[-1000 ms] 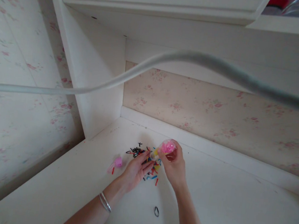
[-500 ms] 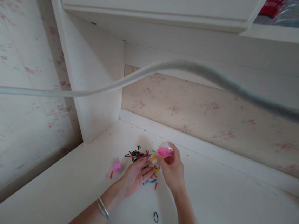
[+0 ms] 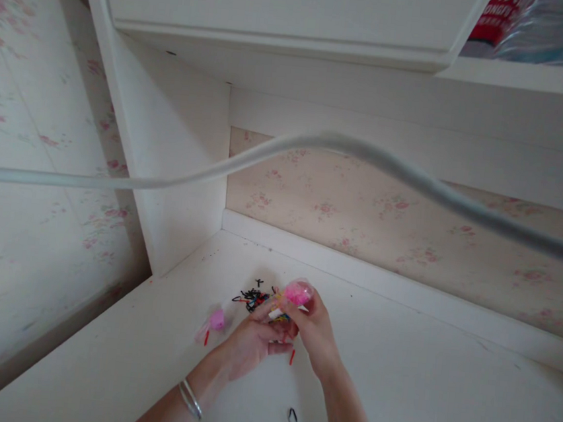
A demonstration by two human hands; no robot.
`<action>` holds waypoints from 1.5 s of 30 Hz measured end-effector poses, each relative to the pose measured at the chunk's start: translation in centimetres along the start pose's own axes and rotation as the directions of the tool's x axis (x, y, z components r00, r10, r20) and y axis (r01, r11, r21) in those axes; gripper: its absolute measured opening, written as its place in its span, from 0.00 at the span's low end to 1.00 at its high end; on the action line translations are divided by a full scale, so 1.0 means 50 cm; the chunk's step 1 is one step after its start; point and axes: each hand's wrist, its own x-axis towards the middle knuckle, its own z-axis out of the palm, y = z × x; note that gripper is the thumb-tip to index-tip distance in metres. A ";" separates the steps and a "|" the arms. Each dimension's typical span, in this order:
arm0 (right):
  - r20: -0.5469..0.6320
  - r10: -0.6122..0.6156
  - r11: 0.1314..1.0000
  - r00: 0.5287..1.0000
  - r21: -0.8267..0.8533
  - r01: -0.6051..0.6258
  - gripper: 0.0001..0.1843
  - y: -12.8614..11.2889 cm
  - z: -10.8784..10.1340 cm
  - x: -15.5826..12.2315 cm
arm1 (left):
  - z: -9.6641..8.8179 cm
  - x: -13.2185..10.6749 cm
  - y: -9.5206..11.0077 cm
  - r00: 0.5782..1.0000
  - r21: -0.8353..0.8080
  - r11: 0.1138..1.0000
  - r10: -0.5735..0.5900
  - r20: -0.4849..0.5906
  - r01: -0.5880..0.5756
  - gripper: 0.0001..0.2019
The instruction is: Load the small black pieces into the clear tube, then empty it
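My right hand is closed around a small clear container with bright pink bits inside its rounded upper end. Yellow shows toward its lower left end. My left hand is palm up beneath it, with thumb and fingers curled about that lower end; the exact contact is partly hidden. Just behind and under the hands lies a pile of small black and coloured elastic bands. A red piece rests beside my left fingertips.
Left of my hands lie a pink piece with clear plastic and a red strip. A dark loop sits nearer me on the white desktop. A pale cable crosses the view below the cabinet.
The container has shifted slightly left and down and tipped. My left hand has moved farther under it, covering blue and yellow pieces that showed before. The view has tilted a little.
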 end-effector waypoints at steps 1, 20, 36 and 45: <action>0.024 0.016 1.000 1.000 0.006 -0.016 0.23 -0.001 0.000 -0.002 | -0.002 -0.002 -0.002 1.000 0.019 1.000 -0.017 0.012 0.017 0.33; -0.103 -0.044 0.999 0.994 0.017 0.046 0.17 0.005 -0.049 0.008 | -0.005 0.015 -0.024 0.987 0.185 0.981 0.088 -0.136 -0.063 0.18; -0.171 -0.119 0.991 0.978 0.042 0.128 0.19 -0.001 -0.033 0.006 | -0.023 0.024 -0.031 0.850 0.536 0.833 0.376 -0.369 -0.136 0.15; -0.118 0.044 0.985 0.992 0.170 -0.023 0.17 0.022 -0.008 0.002 | -0.014 0.017 -0.029 0.934 0.432 0.880 0.303 -0.191 -0.197 0.32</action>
